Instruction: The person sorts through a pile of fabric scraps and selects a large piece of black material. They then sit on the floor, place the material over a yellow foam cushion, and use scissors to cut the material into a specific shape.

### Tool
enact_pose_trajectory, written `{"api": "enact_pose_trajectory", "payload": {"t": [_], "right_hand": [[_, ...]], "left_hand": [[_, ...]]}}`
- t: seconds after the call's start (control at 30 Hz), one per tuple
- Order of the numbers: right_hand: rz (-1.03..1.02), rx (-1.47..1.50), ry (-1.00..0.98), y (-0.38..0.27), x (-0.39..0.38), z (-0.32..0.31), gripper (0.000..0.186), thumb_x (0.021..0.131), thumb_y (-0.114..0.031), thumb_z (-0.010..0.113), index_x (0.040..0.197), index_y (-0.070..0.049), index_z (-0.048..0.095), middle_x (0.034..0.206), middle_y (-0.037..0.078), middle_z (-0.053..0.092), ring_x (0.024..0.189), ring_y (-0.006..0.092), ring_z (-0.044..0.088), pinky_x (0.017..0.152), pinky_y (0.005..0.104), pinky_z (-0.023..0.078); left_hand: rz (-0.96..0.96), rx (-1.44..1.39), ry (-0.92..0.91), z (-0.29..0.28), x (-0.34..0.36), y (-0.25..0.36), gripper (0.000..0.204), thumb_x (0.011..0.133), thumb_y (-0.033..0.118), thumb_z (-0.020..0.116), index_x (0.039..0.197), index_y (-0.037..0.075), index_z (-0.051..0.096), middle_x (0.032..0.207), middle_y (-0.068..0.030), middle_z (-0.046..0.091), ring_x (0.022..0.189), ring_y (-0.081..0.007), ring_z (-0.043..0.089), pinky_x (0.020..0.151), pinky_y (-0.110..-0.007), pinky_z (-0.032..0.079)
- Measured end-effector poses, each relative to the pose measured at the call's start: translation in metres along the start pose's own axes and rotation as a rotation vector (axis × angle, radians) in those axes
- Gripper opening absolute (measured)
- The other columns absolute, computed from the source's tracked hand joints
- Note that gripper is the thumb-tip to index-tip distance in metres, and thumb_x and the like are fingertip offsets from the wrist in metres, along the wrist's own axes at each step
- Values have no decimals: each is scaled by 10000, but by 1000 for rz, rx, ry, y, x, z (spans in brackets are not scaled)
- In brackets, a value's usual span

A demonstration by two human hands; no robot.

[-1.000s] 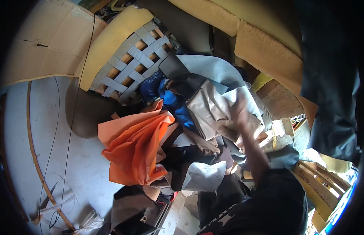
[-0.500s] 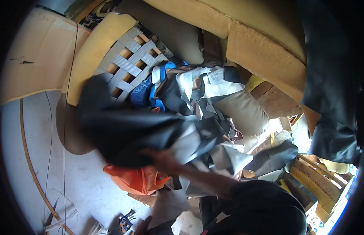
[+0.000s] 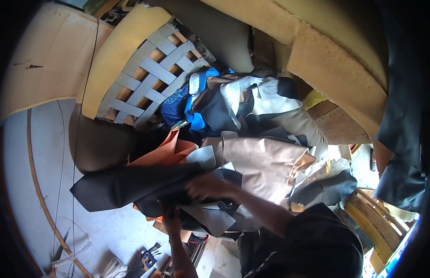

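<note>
My right hand point(image 3: 203, 187) grips a long sheet of black material point(image 3: 122, 185), its fingers closed on it. Below and left of it, my left hand point(image 3: 171, 217) holds the underside of the same sheet, fingertips partly hidden beneath it. Around them is a heap of scrap pieces: orange material point(image 3: 171, 150), a broad tan piece point(image 3: 256, 162), grey-white pieces point(image 3: 275, 97), blue cloth point(image 3: 175, 104) and grey scraps point(image 3: 205, 217) just under my hands.
A webbed seat frame point(image 3: 150, 74) with yellow foam point(image 3: 117, 41) stands behind, with foam boards point(image 3: 335, 83) upper right. Black sheeting point(image 3: 400, 148) hangs at the right above wooden slats point(image 3: 374, 217). A white surface point(image 3: 48, 176) with wires lies at left.
The black sheet has swung down and left over the orange piece, uncovering tan material. My right hand has moved left from the tan pieces; my left hand has risen into view at the sheet.
</note>
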State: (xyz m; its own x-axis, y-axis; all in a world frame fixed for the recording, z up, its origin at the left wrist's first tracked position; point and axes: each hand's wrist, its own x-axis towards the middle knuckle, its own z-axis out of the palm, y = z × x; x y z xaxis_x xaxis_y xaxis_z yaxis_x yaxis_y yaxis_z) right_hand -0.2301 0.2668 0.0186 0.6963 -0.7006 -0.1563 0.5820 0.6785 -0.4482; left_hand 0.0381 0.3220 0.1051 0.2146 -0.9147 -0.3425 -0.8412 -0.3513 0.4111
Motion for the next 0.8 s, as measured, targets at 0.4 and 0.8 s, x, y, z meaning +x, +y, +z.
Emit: {"api": "enact_pose_trajectory", "payload": {"t": [0.4, 0.8], "right_hand": [[63, -1157, 861, -104, 70, -153, 824, 839, -510, 714, 1496, -109, 420, 1182, 215, 686, 1119, 372, 662, 968, 486, 526], [-176, -1164, 330, 0, 57, 38, 620, 840, -262, 670, 1437, -189, 517, 1064, 204, 721, 1005, 377, 708, 883, 455, 551]], "left_hand": [[103, 87, 58, 39, -2, 16, 282, 952, 222, 638, 1154, 47, 727, 1672, -184, 189, 1297, -410, 554, 1005, -450, 498], [648, 369, 156, 17, -34, 106, 215, 824, 137, 697, 1033, 127, 745, 1573, -240, 374, 1475, -475, 277, 1173, -613, 248]]}}
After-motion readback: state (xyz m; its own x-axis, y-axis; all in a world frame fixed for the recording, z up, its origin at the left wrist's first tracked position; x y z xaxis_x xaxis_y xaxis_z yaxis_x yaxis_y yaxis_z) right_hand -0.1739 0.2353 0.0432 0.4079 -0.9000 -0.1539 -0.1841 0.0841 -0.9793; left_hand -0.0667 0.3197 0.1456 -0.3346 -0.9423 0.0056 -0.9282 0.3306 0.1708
